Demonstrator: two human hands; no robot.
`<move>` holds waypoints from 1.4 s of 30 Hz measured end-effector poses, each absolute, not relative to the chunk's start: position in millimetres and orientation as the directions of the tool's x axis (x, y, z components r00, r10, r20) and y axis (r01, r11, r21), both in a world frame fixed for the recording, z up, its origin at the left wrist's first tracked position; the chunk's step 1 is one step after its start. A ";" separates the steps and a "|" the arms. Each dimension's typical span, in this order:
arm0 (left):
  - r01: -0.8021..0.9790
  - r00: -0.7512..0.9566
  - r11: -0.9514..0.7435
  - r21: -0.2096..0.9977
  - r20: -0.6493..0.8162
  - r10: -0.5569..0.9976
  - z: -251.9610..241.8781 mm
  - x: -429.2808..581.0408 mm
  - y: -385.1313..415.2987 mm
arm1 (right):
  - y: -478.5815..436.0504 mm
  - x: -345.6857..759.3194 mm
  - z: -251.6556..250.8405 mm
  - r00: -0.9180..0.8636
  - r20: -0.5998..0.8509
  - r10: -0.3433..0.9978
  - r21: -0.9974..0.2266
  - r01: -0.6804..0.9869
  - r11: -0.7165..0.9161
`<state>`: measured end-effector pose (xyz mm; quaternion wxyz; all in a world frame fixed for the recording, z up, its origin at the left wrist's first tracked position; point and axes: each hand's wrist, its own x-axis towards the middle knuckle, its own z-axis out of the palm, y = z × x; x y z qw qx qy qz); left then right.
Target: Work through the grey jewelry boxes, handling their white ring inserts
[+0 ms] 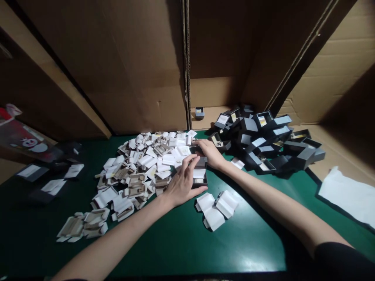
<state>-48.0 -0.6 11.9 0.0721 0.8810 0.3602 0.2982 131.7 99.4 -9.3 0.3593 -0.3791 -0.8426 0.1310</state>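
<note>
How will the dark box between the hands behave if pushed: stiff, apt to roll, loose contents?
The dark box is probably stiff: its visible edges look straight. It seems unlikely to roll, being flat-sided and angular. The white material showing inside might shift, since nothing visible clearly fastens it down.

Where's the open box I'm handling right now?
In the head view, the box is just right of centre, between the left hand and the right hand, just beyond some folded white cards.
</note>
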 end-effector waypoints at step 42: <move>0.627 0.365 -0.614 0.479 0.516 0.775 9.2 -54.0 5.4 | 59.2 180.0 47.9 -0.511 0.439 0.739 -0.664 0.370 0.650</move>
